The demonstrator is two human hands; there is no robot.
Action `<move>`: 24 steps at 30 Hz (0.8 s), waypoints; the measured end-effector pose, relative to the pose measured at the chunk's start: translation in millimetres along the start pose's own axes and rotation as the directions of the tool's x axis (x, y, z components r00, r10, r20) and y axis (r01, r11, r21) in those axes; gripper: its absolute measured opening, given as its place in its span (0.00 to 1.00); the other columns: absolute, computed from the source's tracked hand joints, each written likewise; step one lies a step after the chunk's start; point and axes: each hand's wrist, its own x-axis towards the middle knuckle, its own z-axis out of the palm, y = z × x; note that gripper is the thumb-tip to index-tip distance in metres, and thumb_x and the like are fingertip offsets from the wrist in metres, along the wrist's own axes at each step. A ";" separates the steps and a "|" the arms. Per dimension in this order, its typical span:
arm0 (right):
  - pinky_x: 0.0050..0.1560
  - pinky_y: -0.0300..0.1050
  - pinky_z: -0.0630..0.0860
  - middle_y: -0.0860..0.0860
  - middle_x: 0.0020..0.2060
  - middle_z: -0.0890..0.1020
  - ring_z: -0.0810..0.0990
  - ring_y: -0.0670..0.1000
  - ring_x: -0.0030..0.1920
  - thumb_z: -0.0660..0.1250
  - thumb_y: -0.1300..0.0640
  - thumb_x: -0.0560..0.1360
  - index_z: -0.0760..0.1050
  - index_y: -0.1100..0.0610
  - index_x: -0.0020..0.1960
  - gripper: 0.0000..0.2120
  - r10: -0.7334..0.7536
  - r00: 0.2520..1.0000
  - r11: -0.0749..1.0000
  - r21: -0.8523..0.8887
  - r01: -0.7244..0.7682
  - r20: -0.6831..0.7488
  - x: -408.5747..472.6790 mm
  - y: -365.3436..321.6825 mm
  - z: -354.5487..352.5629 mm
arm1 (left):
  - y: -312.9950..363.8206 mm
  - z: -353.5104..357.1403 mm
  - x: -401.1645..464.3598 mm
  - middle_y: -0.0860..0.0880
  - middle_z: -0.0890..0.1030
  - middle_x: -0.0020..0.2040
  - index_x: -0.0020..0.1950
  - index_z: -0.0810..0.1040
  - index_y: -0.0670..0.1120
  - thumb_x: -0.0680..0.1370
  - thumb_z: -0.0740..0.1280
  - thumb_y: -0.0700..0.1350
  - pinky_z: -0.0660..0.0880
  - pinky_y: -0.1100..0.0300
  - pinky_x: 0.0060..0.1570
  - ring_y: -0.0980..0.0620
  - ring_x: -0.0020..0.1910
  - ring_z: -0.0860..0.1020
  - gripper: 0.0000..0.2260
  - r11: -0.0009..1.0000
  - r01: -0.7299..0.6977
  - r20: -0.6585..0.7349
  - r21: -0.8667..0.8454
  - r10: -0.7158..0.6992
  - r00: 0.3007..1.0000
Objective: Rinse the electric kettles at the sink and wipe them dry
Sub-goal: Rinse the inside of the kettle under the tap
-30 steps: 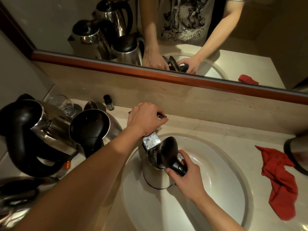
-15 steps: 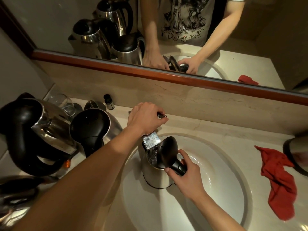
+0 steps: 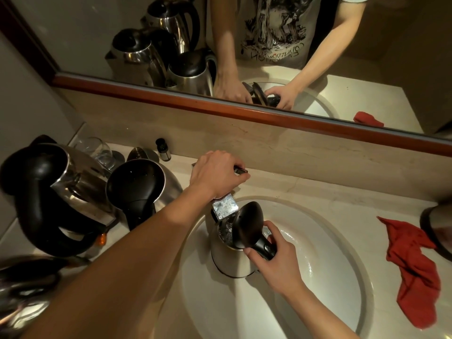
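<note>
A steel electric kettle [image 3: 228,259] stands upright in the white sink basin [image 3: 325,260], its black lid [image 3: 249,223] raised. Water shows inside its mouth, right under the square chrome tap spout [image 3: 223,206]. My right hand [image 3: 276,260] grips the kettle's black handle. My left hand [image 3: 217,174] is curled over the tap lever at the back of the sink. A red cloth [image 3: 413,270] lies crumpled on the counter to the right.
Two more steel kettles [image 3: 144,189] [image 3: 56,192] with black lids stand on the counter at left, another at the bottom left edge [image 3: 22,289]. One kettle edge [image 3: 437,226] shows far right. A glass [image 3: 94,150] and small bottle [image 3: 162,149] sit by the wall. A mirror [image 3: 244,45] runs above.
</note>
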 end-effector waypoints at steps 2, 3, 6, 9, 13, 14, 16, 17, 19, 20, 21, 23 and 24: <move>0.44 0.46 0.76 0.51 0.34 0.81 0.79 0.49 0.38 0.72 0.35 0.62 0.68 0.31 0.58 0.26 0.002 1.000 1.000 -0.001 -0.002 -0.002 0.1 -0.1 0.0 | 0.2 -0.2 -0.3 0.54 0.84 0.52 0.56 0.85 0.57 0.78 0.66 0.63 0.71 0.55 0.52 0.48 0.53 0.79 0.15 1.000 -0.004 0.001 0.006 0.004 1.000; 0.44 0.46 0.76 0.51 0.34 0.81 0.79 0.49 0.38 0.72 0.35 0.62 0.68 0.31 0.58 0.26 0.003 1.000 1.000 0.001 -0.003 -0.002 0.3 -0.4 0.1 | 0.2 0.1 -0.4 0.54 0.84 0.52 0.56 0.85 0.57 0.78 0.66 0.63 0.71 0.55 0.52 0.48 0.53 0.79 0.15 1.000 -0.005 0.001 0.006 0.005 1.000; 0.43 0.45 0.76 0.51 0.34 0.81 0.78 0.49 0.38 0.74 0.37 0.63 0.68 0.32 0.59 0.27 -0.005 1.000 1.000 -0.003 0.005 -0.007 0.7 -0.6 0.3 | -1.0 0.5 0.1 0.54 0.85 0.51 0.55 0.85 0.58 0.77 0.66 0.63 0.72 0.55 0.52 0.48 0.53 0.79 0.14 1.000 0.001 0.001 0.003 -0.001 1.000; 0.41 0.42 0.73 0.52 0.32 0.79 0.77 0.49 0.38 0.77 0.43 0.64 0.67 0.29 0.57 0.27 -0.029 0.999 1.000 -0.006 0.029 -0.016 0.8 -1.4 -0.7 | -0.7 1.4 0.5 0.54 0.85 0.51 0.55 0.85 0.58 0.77 0.66 0.63 0.73 0.54 0.54 0.48 0.53 0.80 0.15 1.000 0.002 0.002 0.001 -0.002 1.000; 0.42 0.42 0.74 0.52 0.33 0.79 0.77 0.49 0.38 0.80 0.46 0.65 0.68 0.30 0.56 0.28 -0.026 1.000 1.000 -0.006 0.026 -0.005 1.3 -0.7 -0.9 | -0.6 0.6 0.7 0.54 0.85 0.52 0.56 0.85 0.57 0.78 0.66 0.63 0.72 0.54 0.55 0.48 0.53 0.79 0.15 1.000 -0.007 -0.002 0.009 0.007 1.000; 0.42 0.43 0.74 0.52 0.33 0.80 0.77 0.49 0.38 0.78 0.44 0.65 0.68 0.30 0.57 0.27 -0.021 1.000 1.000 -0.006 0.021 -0.001 1.3 -0.7 -1.1 | -0.9 0.3 0.6 0.53 0.85 0.52 0.56 0.85 0.57 0.78 0.66 0.63 0.72 0.55 0.54 0.48 0.53 0.79 0.15 1.000 -0.007 -0.004 0.011 0.007 1.000; 0.43 0.44 0.75 0.52 0.34 0.80 0.78 0.49 0.38 0.77 0.43 0.64 0.68 0.29 0.57 0.27 -0.015 1.000 1.000 -0.002 0.015 0.005 1.8 -0.6 -1.6 | -0.8 0.5 0.6 0.53 0.85 0.52 0.56 0.85 0.57 0.78 0.66 0.63 0.72 0.54 0.55 0.48 0.53 0.79 0.14 1.000 -0.008 -0.005 0.008 0.009 1.000; 0.43 0.44 0.75 0.53 0.35 0.81 0.78 0.49 0.39 0.78 0.45 0.65 0.68 0.29 0.57 0.27 -0.017 1.000 1.000 0.002 0.017 0.006 1.8 -0.6 -1.7 | -0.8 0.6 0.4 0.53 0.85 0.52 0.56 0.85 0.57 0.78 0.66 0.63 0.72 0.54 0.55 0.48 0.53 0.79 0.14 1.000 -0.010 -0.006 0.006 0.010 1.000; 0.43 0.43 0.74 0.54 0.36 0.81 0.78 0.49 0.40 0.78 0.44 0.64 0.68 0.30 0.56 0.27 -0.015 1.000 1.000 0.002 0.015 0.001 1.4 -1.9 -1.7 | -1.0 1.2 0.4 0.54 0.85 0.52 0.56 0.85 0.57 0.78 0.66 0.63 0.72 0.54 0.55 0.48 0.53 0.80 0.15 1.000 -0.009 -0.005 0.006 0.009 1.000; 0.43 0.44 0.75 0.54 0.36 0.81 0.78 0.49 0.39 0.77 0.42 0.63 0.68 0.30 0.56 0.26 -0.009 1.000 1.000 0.002 0.009 -0.001 1.1 -2.6 -1.3 | -1.4 1.5 0.7 0.54 0.85 0.52 0.56 0.85 0.57 0.77 0.66 0.63 0.73 0.54 0.55 0.48 0.53 0.80 0.15 1.000 -0.008 -0.002 0.005 0.008 1.000; 0.44 0.45 0.76 0.54 0.36 0.82 0.79 0.50 0.39 0.75 0.40 0.63 0.68 0.30 0.57 0.26 -0.002 1.000 1.000 0.007 0.002 -0.001 0.8 -3.2 -0.9 | -1.6 2.0 0.9 0.54 0.85 0.52 0.56 0.85 0.58 0.77 0.66 0.63 0.73 0.54 0.55 0.48 0.53 0.80 0.14 1.000 -0.005 -0.001 0.002 0.005 1.000; 0.45 0.47 0.78 0.54 0.37 0.83 0.80 0.50 0.39 0.74 0.39 0.62 0.68 0.29 0.57 0.26 0.007 1.000 1.000 0.013 -0.007 0.000 0.5 -3.7 -0.5 | -2.0 2.7 1.0 0.54 0.85 0.52 0.55 0.85 0.58 0.77 0.66 0.63 0.74 0.54 0.54 0.47 0.54 0.80 0.14 1.000 0.001 0.001 -0.003 -0.001 1.000; 0.45 0.47 0.77 0.55 0.38 0.83 0.80 0.50 0.40 0.76 0.40 0.63 0.68 0.29 0.57 0.27 0.006 1.000 1.000 0.010 -0.006 -0.002 0.6 -3.5 -0.7 | -2.2 3.0 1.0 0.54 0.85 0.52 0.55 0.85 0.58 0.77 0.66 0.63 0.74 0.54 0.54 0.47 0.54 0.80 0.14 1.000 0.002 0.002 -0.002 -0.002 1.000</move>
